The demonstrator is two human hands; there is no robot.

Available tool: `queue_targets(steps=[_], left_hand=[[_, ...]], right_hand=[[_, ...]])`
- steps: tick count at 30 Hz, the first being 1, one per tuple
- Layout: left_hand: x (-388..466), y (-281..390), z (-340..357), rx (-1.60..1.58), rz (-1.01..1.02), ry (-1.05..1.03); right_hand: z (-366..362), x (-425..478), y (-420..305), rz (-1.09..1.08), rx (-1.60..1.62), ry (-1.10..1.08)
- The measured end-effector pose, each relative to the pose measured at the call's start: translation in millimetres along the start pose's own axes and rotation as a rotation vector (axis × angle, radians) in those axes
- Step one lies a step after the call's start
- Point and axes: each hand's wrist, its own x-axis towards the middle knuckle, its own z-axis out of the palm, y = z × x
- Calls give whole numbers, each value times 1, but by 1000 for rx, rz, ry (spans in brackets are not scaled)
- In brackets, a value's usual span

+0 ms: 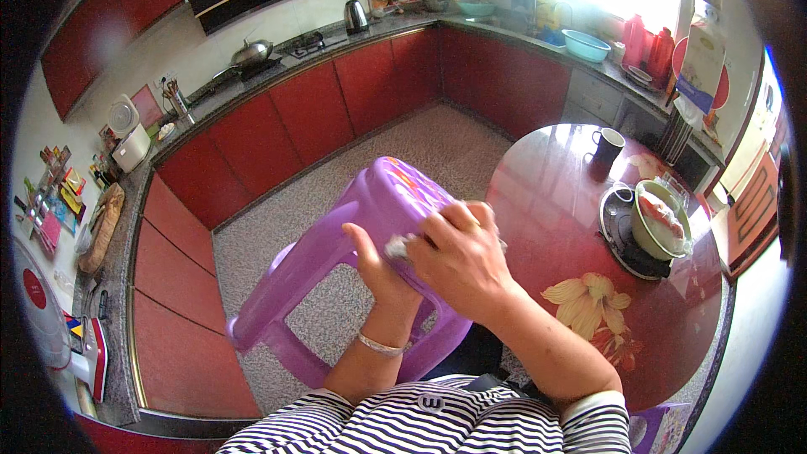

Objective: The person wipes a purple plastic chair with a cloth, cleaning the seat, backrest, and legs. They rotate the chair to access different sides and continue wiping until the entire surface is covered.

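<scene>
A purple plastic stool [315, 252] is held tilted in front of my body, its legs pointing towards the lower left. Red and orange decoration marks its seat [410, 180]. My left hand [381, 274], with a bracelet at the wrist, supports the stool at its side. Its thumb points up along the purple plastic, while the other fingers are mostly hidden. Bunched in my right hand [463, 255] is a whitish cloth [397, 247], pressed against the stool near the seat edge. The right fingers are curled and slightly blurred.
Right of the stool stands a round red table [529, 214] carrying a mug [609, 145] and a bowl [643, 239] with a wrapped item. Red cabinets [309, 107] line the kitchen. A fan [41, 302] stands at left. Another purple object [652, 429] is partly under the table.
</scene>
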Motion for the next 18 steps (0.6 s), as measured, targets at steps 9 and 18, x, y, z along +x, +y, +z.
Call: queue_targets(steps=[9, 18], left_hand=[[-10, -4, 12, 317, 171, 260], [-2, 25, 11, 260, 67, 447]], right_hand=[[43, 67, 22, 111, 26, -173], [16, -93, -42, -127, 155, -12]])
